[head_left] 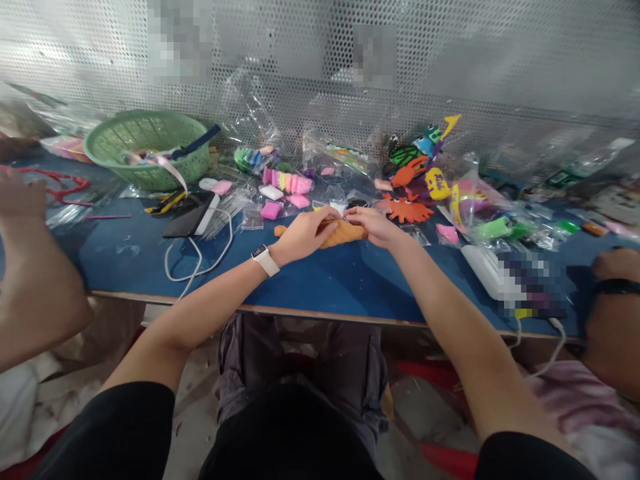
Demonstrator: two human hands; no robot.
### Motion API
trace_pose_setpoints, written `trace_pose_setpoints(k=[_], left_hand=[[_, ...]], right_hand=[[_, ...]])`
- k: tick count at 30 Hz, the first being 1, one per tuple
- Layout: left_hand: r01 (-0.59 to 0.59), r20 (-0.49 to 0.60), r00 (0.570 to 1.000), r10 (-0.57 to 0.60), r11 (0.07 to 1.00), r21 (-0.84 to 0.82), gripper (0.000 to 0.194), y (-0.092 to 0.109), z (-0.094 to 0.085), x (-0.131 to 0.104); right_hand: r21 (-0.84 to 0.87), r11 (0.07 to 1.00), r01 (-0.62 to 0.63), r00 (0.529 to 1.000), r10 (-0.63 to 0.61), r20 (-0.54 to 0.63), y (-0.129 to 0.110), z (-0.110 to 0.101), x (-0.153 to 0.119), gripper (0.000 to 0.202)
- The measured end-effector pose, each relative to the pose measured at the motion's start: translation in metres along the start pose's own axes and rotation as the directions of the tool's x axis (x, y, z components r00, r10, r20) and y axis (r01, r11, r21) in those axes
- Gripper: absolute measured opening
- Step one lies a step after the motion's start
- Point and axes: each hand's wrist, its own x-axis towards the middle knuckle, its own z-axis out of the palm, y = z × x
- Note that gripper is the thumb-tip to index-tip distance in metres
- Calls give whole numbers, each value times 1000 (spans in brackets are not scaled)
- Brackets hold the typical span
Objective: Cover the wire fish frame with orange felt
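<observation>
1. Orange piece (345, 232): held low over the middle of the counter (320, 287), btwn both hands; can't tell if its underside touches.
2. Grip: L hand (306, 233) has thumb in front, fingers behind, pinching its left part; R hand (376, 227) pinches the right end, fingertips partly hidden.
3. Handling (my guess, clay or foam): v. light, soft, dents easily, prob. not slippery. Best hold: flat pads, both ends, min. pressure.
4. Shape/texture: elongated, matte, ridged surface, tapering right. Small orange lump (281, 231) near L wrist; can't tell if joined.
5. Nearby: flat orange crab (407, 210), pink packet (271, 211), green openwork plastic basket (145, 175).
</observation>
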Motion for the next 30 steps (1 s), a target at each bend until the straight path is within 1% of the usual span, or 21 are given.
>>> trace_pose_setpoints(k=[3, 6, 9, 11, 14, 16, 19, 22, 23, 24, 26, 27, 28, 29, 30], left_hand=[[45, -40, 998, -45, 999, -10, 14, -9, 2, 3], [43, -56, 997, -46, 998, -52, 16, -17, -1, 6], [23, -44, 999, -26, 997, -71, 17, -20, -9, 7], [17, -33, 999, -19, 998, -65, 18, -21, -12, 8], [29, -46, 998, -31, 999, -46, 17, -24, -13, 10], [63, -69, 995, -66, 997, -37, 15, -26, -12, 11], [107, -87, 990, -108, 994, -17, 13, -28, -10, 11], [91, -93, 992, -89, 996, 10, 14, -28, -9, 11], [80, -92, 993, -79, 997, 14, 14, -28, -9, 11], [71, -87, 994, -69, 997, 16, 15, -29, -8, 10], [61, -84, 995, -59, 998, 14, 15, -30, -6, 10], [60, -85, 995, -59, 998, 13, 16, -31, -5, 10], [61, -88, 994, -59, 998, 13, 17, -32, -4, 10], [61, -91, 994, -59, 998, 13, 17, -33, -3, 10], [59, -94, 994, -57, 998, 14, 17, -33, -2, 9]], right_hand=[[-63, 998, -1, 999, 5, 52, 5, -8, -6, 24], [-114, 993, 24, 994, -12, 105, 9, -15, -7, 20], [-104, 994, 22, 993, -10, 121, 9, -19, -7, 19], [-99, 995, 1, 990, 13, 138, 8, -21, -8, 19], [-122, 993, 3, 984, 19, 180, 8, -24, -9, 20], [-160, 985, 71, 979, -38, 200, 10, -26, -10, 19], [-262, 945, 194, 967, -139, 213, 14, -28, -10, 21], [-371, 890, 265, 958, -198, 209, 17, -29, -9, 31], [-406, 857, 319, 945, -256, 204, 17, -29, -9, 36], [-440, 807, 393, 919, -338, 201, 17, -30, -9, 40], [-499, 675, 544, 833, -506, 223, 16, -30, -9, 46], [-516, 617, 594, 793, -558, 245, 15, -30, -10, 47], [-524, 582, 621, 769, -583, 263, 15, -30, -11, 47], [-526, 573, 629, 763, -585, 274, 14, -30, -11, 46], [-524, 584, 620, 772, -573, 276, 14, -30, -12, 45]])
